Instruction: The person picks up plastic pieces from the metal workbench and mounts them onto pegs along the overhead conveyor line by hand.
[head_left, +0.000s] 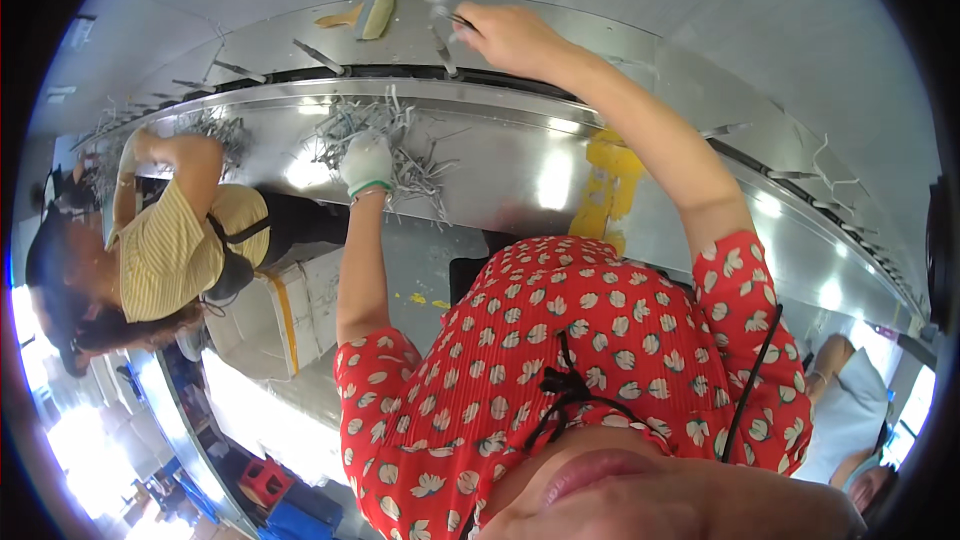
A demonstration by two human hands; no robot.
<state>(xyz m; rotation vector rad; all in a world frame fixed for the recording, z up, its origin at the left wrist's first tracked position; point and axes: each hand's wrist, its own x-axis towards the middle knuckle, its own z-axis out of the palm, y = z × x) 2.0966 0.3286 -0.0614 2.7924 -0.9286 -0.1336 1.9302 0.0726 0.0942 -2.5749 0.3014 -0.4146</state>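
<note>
**Q:** What is being worked, and where does it lie?

**A:** A heap of thin grey metal strips (385, 145), at about 11 o'clock from the picture's centre, on the curved steel bench (520, 165). The left hand (366, 164), in a white glove, presses down into the heap; whether it clenches any strips cannot be told.

**Q:** And the other hand?

**A:** The right hand (512, 38), bare, reaches to 12 o'clock and pinches a single strip (447, 18) at the raised back ledge (400, 35), above the dark belt slot (400, 72).

**Q:** Which step does this appear to be?

**A:** Judged from the pose, placing one strip at the ledge while the heap is steadied. The next move would call for separating one strip cleanly from the tangle.

**Q:** What surrounds it?

**A:** Yellow paint patches (610, 185) at 1 o'clock; a co-worker in a yellow striped top (165, 250) at 9 o'clock, beside another heap (215, 130).
</note>
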